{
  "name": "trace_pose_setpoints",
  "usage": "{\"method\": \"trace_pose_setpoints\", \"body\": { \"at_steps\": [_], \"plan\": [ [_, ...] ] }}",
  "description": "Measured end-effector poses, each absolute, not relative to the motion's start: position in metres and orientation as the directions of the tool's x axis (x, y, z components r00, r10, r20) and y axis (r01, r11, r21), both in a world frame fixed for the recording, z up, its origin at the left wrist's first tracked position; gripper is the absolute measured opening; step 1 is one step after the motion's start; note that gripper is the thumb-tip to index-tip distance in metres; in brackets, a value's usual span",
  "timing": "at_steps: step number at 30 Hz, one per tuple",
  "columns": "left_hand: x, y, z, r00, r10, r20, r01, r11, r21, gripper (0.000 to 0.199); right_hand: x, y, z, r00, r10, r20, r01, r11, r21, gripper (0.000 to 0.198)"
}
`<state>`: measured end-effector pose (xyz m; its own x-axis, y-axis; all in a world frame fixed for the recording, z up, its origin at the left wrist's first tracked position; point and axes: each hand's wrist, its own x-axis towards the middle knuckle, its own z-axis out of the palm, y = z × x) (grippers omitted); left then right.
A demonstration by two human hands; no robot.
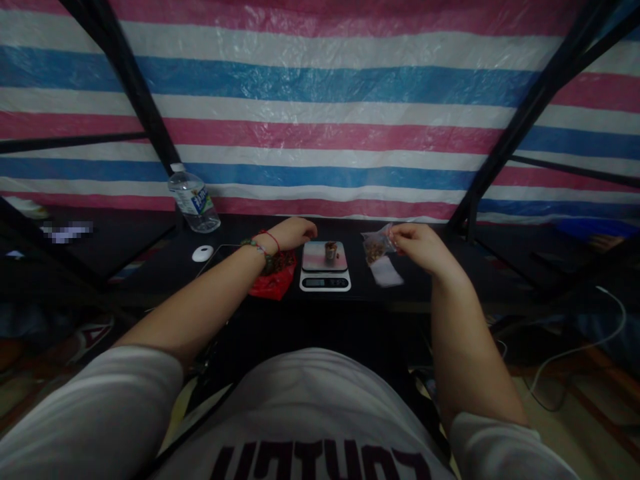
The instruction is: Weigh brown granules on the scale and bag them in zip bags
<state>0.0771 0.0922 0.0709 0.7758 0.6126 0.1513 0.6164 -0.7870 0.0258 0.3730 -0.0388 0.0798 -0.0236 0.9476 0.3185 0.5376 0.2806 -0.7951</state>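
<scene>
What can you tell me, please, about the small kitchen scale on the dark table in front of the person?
The kitchen scale is small and flat, with a shiny silver platform over a white base whose front strip holds a dark display; its readout is too small to read. It lies level on the dark table, between a red bag and a white packet. A small heap of brownish pieces rests on the platform. Neither hand touches it.

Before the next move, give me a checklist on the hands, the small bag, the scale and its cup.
1. Right hand pinches the small clear bag by its top: ok.
2. Bag holds brownish contents: ok; how full, cannot tell.
3. Small cup sits on the scale platform: ok.
4. Scale display readable: cannot tell, too dim.
5. Left hand above the red bag, beside the scale, off the platform: ok.
6. Flat white packet lies under the held bag: ok.
</scene>
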Motion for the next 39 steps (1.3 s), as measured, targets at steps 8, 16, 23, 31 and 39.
{"method": "trace_pose_setpoints", "body": {
  "at_steps": [8,16,23,31,39],
  "plan": [
    [-0.010,0.083,0.047,0.675,0.737,-0.026,0.738,-0.675,0.022,0.033,0.382,-0.032,0.073,-0.012,0.951,0.310,0.581,0.259,-0.772,0.022],
    [-0.022,0.079,0.035,0.639,0.768,-0.030,0.767,-0.640,-0.037,0.021,0.384,-0.031,0.071,-0.020,0.954,0.299,0.601,0.250,-0.759,0.024],
    [0.068,0.040,0.065,0.798,0.554,0.236,0.585,-0.807,-0.083,0.031,0.388,-0.032,0.071,-0.001,0.954,0.301,0.595,0.242,-0.766,0.025],
    [0.166,0.072,0.058,0.839,0.539,0.077,0.544,-0.824,-0.157,0.034,0.393,-0.037,0.077,0.020,0.947,0.321,0.581,0.250,-0.774,0.024],
    [0.186,0.092,0.056,0.787,0.603,-0.133,0.575,-0.794,-0.198,0.033,0.396,-0.040,0.081,0.005,0.935,0.354,0.550,0.293,-0.782,0.022]
  ]
}}
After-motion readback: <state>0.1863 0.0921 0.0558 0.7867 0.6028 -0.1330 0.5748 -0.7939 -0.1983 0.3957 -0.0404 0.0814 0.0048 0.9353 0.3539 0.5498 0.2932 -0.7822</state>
